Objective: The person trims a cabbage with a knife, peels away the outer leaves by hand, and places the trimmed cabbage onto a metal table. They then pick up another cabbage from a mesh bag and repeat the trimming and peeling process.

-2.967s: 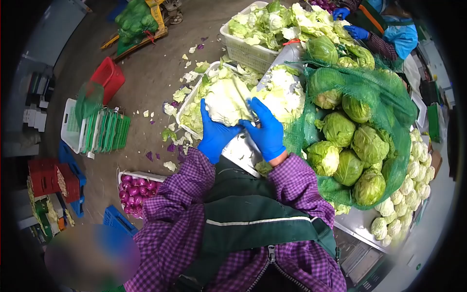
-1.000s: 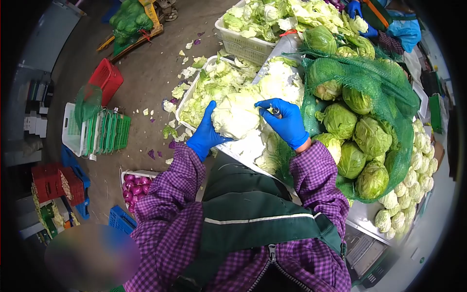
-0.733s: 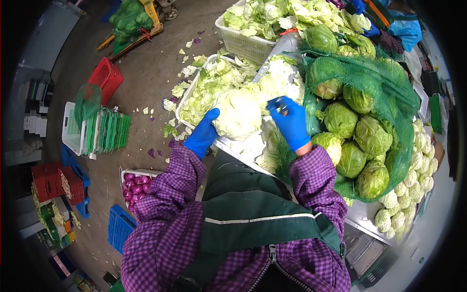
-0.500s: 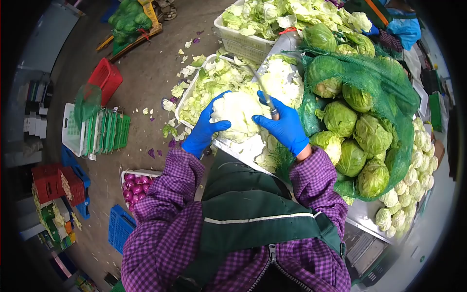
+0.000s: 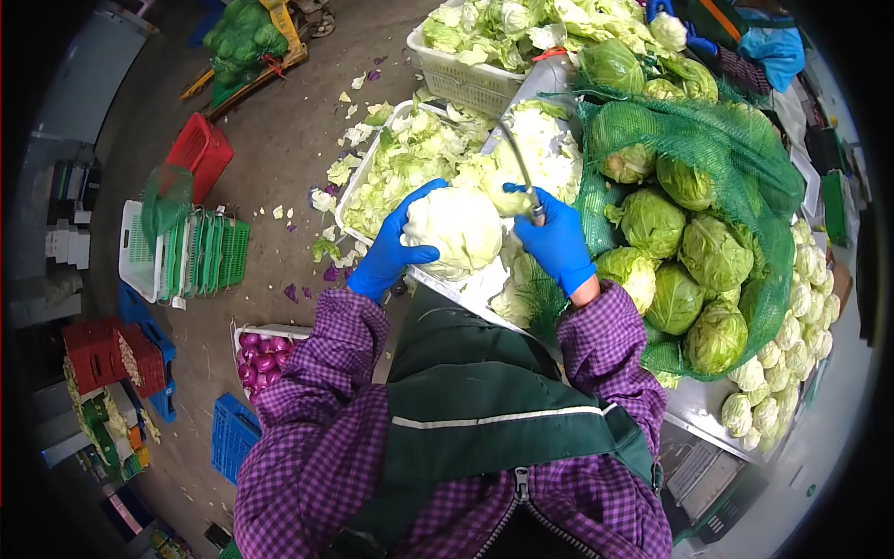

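A pale, stripped cabbage head rests in my left hand, whose blue-gloved fingers and thumb curve round its left side. My right hand, also gloved in blue, is closed round the handle of a knife. Its thin, curved blade points up and away, and the hand is slightly apart from the cabbage. Loose leaves cover the metal table beyond the hands. Left of them stands a white crate full of trimmed leaves. A green mesh bag with several whole cabbages lies close by my right hand.
Another white crate heaped with leaves stands at the top. Small pale cabbages are piled at the right. Another person's blue-gloved hand shows top right. On the floor are a red crate, a blue crate and purple vegetables.
My right hand has come off the cabbage and moved slightly right with the knife, whose blade has swung rightward. The cabbage has turned in my left hand and shows a smoother face.
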`<state>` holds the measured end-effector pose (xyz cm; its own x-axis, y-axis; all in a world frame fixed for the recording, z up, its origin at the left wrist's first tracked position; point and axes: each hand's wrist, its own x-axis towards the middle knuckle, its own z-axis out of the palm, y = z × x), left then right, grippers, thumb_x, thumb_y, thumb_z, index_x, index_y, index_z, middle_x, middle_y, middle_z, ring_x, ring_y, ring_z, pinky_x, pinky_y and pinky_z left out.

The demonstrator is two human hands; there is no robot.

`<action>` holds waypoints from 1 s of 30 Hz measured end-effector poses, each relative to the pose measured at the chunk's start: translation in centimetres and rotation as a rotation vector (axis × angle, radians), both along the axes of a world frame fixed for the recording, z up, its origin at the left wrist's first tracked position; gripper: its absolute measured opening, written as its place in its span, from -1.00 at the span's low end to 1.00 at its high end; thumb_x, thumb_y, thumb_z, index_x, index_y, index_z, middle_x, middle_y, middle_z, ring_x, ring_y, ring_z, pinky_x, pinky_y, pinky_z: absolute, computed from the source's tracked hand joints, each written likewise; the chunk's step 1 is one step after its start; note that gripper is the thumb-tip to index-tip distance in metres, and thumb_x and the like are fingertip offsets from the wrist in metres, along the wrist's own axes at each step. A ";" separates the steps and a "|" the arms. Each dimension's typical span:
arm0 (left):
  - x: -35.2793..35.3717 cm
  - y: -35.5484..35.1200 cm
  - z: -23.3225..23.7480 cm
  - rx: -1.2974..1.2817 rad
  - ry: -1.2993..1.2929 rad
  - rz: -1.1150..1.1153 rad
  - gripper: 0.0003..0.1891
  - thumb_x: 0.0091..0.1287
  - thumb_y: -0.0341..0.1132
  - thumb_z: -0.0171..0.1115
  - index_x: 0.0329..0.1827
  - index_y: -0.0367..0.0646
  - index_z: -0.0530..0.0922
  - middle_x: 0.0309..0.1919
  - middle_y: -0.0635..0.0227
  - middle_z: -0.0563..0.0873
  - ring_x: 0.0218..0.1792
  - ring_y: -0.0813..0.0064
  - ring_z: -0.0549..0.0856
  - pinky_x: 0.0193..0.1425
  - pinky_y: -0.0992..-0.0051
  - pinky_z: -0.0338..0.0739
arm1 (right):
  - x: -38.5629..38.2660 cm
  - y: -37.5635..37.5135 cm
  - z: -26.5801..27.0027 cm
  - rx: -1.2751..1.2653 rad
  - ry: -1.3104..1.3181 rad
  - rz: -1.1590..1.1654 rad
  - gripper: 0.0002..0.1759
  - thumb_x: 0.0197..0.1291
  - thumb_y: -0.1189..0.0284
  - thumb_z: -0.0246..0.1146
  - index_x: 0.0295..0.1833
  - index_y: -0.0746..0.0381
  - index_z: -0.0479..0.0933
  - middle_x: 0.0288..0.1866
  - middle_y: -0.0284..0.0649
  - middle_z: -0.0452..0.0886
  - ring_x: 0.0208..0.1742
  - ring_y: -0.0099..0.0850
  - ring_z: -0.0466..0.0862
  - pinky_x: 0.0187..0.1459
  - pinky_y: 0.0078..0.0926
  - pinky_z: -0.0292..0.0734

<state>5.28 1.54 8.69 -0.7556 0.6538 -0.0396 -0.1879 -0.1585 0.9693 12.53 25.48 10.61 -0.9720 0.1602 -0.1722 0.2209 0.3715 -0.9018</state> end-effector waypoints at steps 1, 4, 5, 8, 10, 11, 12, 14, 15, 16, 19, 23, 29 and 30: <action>0.0 -0.1 -0.5 0.099 -0.102 -0.003 -0.08 -0.08 -0.40 0.48 0.42 -0.19 0.23 0.30 0.23 0.42 0.32 0.37 0.39 0.42 0.36 0.24 | -0.5 0.5 0.0 0.087 0.002 -0.099 -0.42 0.01 0.42 0.26 0.25 0.13 0.47 -0.59 -0.18 0.51 -0.60 -0.44 0.51 -0.47 -0.44 0.45; 0.3 -0.4 -1.1 0.208 -0.283 0.053 -0.09 -0.06 -0.41 0.46 0.43 -0.19 0.21 0.29 0.23 0.43 0.31 0.37 0.40 0.41 0.37 0.27 | -0.9 0.8 0.5 0.229 -0.057 -0.225 -0.33 0.00 0.40 0.35 0.31 0.18 0.40 -0.40 -0.14 0.63 -0.42 -0.49 0.62 -0.33 -0.50 0.53; 0.4 -0.3 -1.0 0.218 -0.363 0.114 -0.10 -0.04 -0.42 0.44 0.43 -0.18 0.20 0.28 0.23 0.43 0.30 0.38 0.41 0.39 0.37 0.28 | -1.0 0.2 0.6 0.128 0.136 -0.173 -0.27 -0.01 0.35 0.40 0.33 0.19 0.36 -0.24 -0.11 0.64 -0.28 -0.47 0.64 -0.21 -0.50 0.54; 0.2 0.8 0.5 0.026 -0.124 0.187 -0.11 -0.05 -0.42 0.45 0.43 -0.18 0.21 0.26 0.24 0.44 0.27 0.39 0.43 0.35 0.39 0.33 | -0.2 -3.3 0.2 -0.009 0.305 -0.101 -0.24 0.01 0.32 0.46 0.32 0.29 0.33 0.22 -0.03 0.52 0.09 -0.36 0.62 0.07 -0.45 0.50; 0.4 1.4 0.7 -0.015 -0.065 0.214 -0.11 -0.05 -0.43 0.45 0.42 -0.17 0.21 0.25 0.25 0.44 0.25 0.40 0.44 0.34 0.40 0.35 | -0.7 -5.1 -0.8 -0.056 0.421 -0.077 -0.33 0.04 0.36 0.44 0.27 0.30 0.37 0.27 -0.03 0.48 0.12 -0.40 0.61 0.05 -0.48 0.52; 0.5 1.4 0.7 -0.058 -0.006 0.243 -0.11 -0.05 -0.43 0.45 0.42 -0.17 0.22 0.24 0.26 0.44 0.24 0.41 0.45 0.32 0.41 0.36 | -0.7 -5.3 -0.6 -0.220 0.359 -0.162 -0.49 0.06 0.39 0.41 0.14 0.28 0.49 0.09 -0.08 0.61 -0.08 -0.48 0.67 -0.08 -0.53 0.56; 0.5 1.4 0.9 -0.059 -0.005 0.247 -0.11 -0.05 -0.43 0.45 0.42 -0.17 0.22 0.24 0.26 0.44 0.24 0.41 0.45 0.32 0.41 0.36 | -0.8 -4.9 -0.2 -0.222 0.360 -0.158 -0.49 0.06 0.39 0.41 0.14 0.28 0.49 0.09 -0.08 0.61 -0.08 -0.48 0.67 -0.08 -0.53 0.56; 0.8 1.1 1.2 -0.066 -0.070 0.246 -0.10 -0.06 -0.38 0.43 0.43 -0.19 0.22 0.28 0.30 0.44 0.31 0.40 0.40 0.41 0.38 0.23 | -1.0 -2.9 0.3 -0.239 -0.021 -0.290 -0.68 0.09 0.41 0.38 -0.04 0.29 0.59 -0.23 -0.19 0.69 -0.33 -0.58 0.63 -0.25 -0.57 0.53; 0.9 0.9 1.1 -0.065 -0.073 0.248 -0.10 -0.06 -0.38 0.43 0.43 -0.19 0.22 0.28 0.30 0.44 0.31 0.40 0.40 0.41 0.38 0.23 | -1.2 -2.0 -1.4 -0.151 0.163 -0.316 -0.78 0.12 0.41 0.34 -0.15 0.31 0.63 -0.45 -0.30 0.65 -0.45 -0.63 0.52 -0.35 -0.61 0.47; 0.9 0.7 1.0 -0.052 -0.081 0.238 -0.09 -0.08 -0.40 0.45 0.43 -0.17 0.21 0.27 0.28 0.43 0.29 0.40 0.41 0.38 0.39 0.28 | -1.1 -1.3 -1.9 -0.150 0.161 -0.313 -0.78 0.12 0.41 0.34 -0.15 0.31 0.63 -0.45 -0.30 0.65 -0.45 -0.63 0.52 -0.35 -0.61 0.47; 0.9 0.5 0.1 -0.011 -0.088 0.209 -0.06 -0.10 -0.38 0.48 0.43 -0.16 0.21 0.29 0.24 0.41 0.29 0.38 0.41 0.39 0.38 0.28 | -1.0 -0.4 -2.9 -0.142 0.112 -0.387 -0.78 0.14 0.40 0.33 -0.18 0.33 0.62 -0.45 -0.32 0.63 -0.47 -0.64 0.51 -0.40 -0.62 0.45; 1.1 0.3 -0.6 0.166 -0.115 0.121 -0.01 -0.13 -0.17 0.50 0.43 -0.19 0.21 0.35 0.21 0.36 0.36 0.31 0.34 0.46 0.32 0.17 | -0.6 0.7 -3.5 -0.196 0.020 -0.465 -0.79 0.13 0.39 0.33 -0.22 0.32 0.60 -0.51 -0.35 0.59 -0.55 -0.65 0.49 -0.48 -0.62 0.43; 1.8 -1.0 -3.0 0.279 -0.339 0.080 -0.01 -0.07 0.01 0.40 0.44 -0.22 0.18 0.35 0.15 0.36 0.36 0.23 0.36 0.45 0.24 0.19 | 0.1 2.3 -4.6 -0.148 0.058 -0.528 -0.81 0.13 0.38 0.34 -0.28 0.29 0.58 -0.55 -0.37 0.55 -0.61 -0.65 0.46 -0.56 -0.63 0.40; 1.6 -1.8 -4.6 0.279 -0.338 0.076 -0.01 -0.07 0.01 0.40 0.44 -0.22 0.18 0.35 0.15 0.36 0.36 0.23 0.36 0.45 0.24 0.19 | 0.3 2.8 -5.5 -0.154 0.030 -0.494 -0.77 0.14 0.35 0.34 -0.22 0.30 0.58 -0.53 -0.36 0.56 -0.60 -0.64 0.47 -0.56 -0.63 0.40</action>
<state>6.90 -0.23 4.14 -0.7771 0.6173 -0.1226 -0.4645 -0.4310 0.7736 12.86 28.25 5.08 -0.7918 0.5759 -0.2035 0.3098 0.0914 -0.9464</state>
